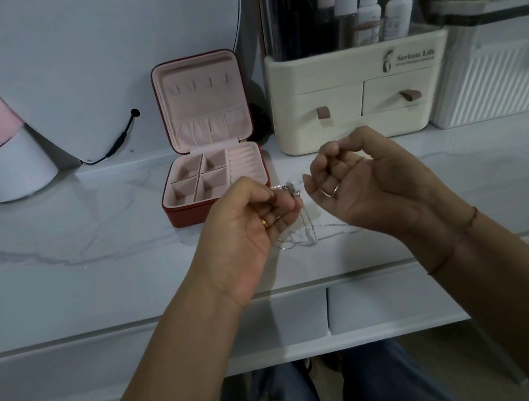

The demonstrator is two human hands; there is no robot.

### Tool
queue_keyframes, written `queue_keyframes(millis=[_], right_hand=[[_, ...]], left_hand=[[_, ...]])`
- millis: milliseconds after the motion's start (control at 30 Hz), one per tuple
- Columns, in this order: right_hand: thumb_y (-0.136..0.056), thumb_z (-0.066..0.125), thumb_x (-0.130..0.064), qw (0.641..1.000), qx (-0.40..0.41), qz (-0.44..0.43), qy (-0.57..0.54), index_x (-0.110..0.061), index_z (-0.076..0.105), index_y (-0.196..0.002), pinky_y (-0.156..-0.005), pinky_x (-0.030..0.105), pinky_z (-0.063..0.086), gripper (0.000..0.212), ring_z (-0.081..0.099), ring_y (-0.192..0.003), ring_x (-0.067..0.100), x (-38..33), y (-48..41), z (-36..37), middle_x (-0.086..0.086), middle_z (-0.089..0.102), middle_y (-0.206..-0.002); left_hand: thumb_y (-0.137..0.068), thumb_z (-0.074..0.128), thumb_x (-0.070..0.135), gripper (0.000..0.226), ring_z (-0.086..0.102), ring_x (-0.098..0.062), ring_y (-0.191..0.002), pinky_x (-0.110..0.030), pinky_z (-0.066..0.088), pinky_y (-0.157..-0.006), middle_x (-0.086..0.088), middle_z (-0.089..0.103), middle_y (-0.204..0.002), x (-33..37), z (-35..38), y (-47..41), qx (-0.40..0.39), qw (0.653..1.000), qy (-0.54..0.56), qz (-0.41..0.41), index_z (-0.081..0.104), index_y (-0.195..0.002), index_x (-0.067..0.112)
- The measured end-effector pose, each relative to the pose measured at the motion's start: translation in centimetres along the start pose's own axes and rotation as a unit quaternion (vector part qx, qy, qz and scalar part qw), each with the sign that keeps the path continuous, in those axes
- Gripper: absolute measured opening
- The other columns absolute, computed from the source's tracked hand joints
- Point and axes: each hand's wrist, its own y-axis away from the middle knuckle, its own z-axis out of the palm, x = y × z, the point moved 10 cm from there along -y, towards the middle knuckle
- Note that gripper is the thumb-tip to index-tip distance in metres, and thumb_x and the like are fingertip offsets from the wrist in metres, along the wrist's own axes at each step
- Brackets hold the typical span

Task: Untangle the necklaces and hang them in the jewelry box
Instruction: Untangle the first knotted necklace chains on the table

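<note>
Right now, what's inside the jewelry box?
Jewelry box: four lid hooks, bare; a gathered pocket; four square compartments and ring rolls, visibly empty. Hidden: the pocket's inside, and the front right corner behind the left hand, which pinches the necklaces.

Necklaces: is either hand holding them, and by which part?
Left hand pinches the necklaces near a pendant, chains trailing to the table. Right hand is curled; whether it pinches a strand is unclear.
</note>
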Motion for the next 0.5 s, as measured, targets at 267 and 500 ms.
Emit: queue_keyframes(millis=[267, 500], right_hand=[[-0.089, 0.052, -0.007, 0.992, 0.004, 0.008, 0.130, -0.009, 0.054, -0.082, -0.071, 0.029, 0.053, 0.007, 0.056, -0.058, 0.010, 0.7, 0.0, -0.1, 0.004, 0.060, -0.068], [-0.090, 0.059, -0.014, 0.914, -0.004, -0.020, 0.406, -0.002, 0.068, -0.099, -0.052, 0.018, 0.045, 0.017, 0.053, -0.064, 0.010, 0.7, 0.2, 0.0, 0.005, 0.061, -0.079]], left_hand=[[-0.070, 0.047, 0.007, 0.019, 0.052, -0.018, -0.059, -0.028, 0.048, -0.062, -0.006, 0.055, -0.061, -0.6, -1.4, -0.7, -0.004, 0.999, 0.014, -0.030, 0.052, -0.054, 0.015], [-0.059, 0.047, 0.011, 0.003, 0.042, -0.019, -0.053, -0.026, 0.041, -0.051, -0.008, 0.042, -0.057, -0.4, -0.7, -0.4, -0.109, 0.992, -0.010, -0.064, 0.048, -0.057, 0.012]])
